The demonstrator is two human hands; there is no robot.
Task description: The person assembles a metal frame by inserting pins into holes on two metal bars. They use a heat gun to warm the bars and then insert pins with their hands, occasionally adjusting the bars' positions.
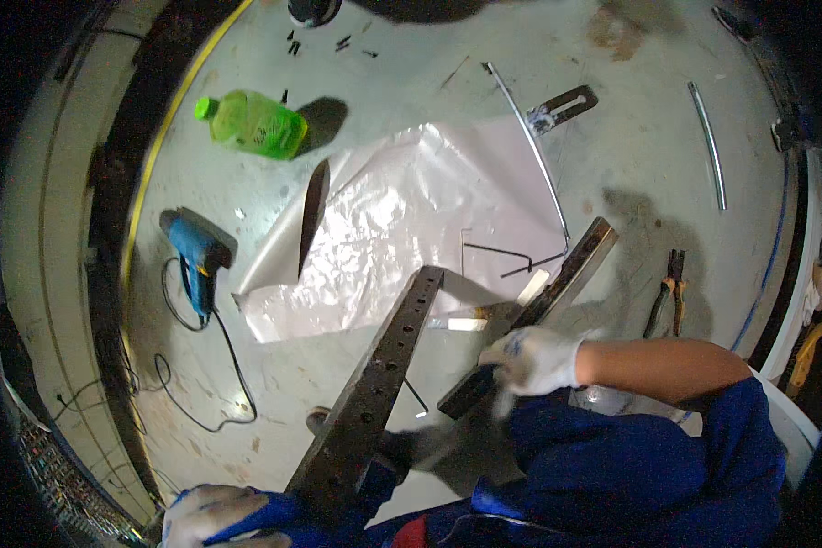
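Note:
My right hand [530, 361], in a white glove with blue marks, is closed over a long dark square bar [571, 274] that slants across the floor; the glove hides the bar's middle. At the lower left, my left hand [215, 516] wears a similar glove and is partly cut off by the picture's edge. It is nearest to the near end of a thick dark metal beam [384, 365] with a row of holes, which leans away from me. The left fingertips are not clear. Beyond the beam, a black hex key [498, 249] lies on a pale plastic sheet [374, 210].
A blue corded heat gun [196, 260] lies left, its cable looping on the floor. A green bottle [256, 125] lies behind it. Pliers [671, 297], a metal tube [708, 146], a long thin rod [532, 146] and a slotted plate [566, 110] lie to the right.

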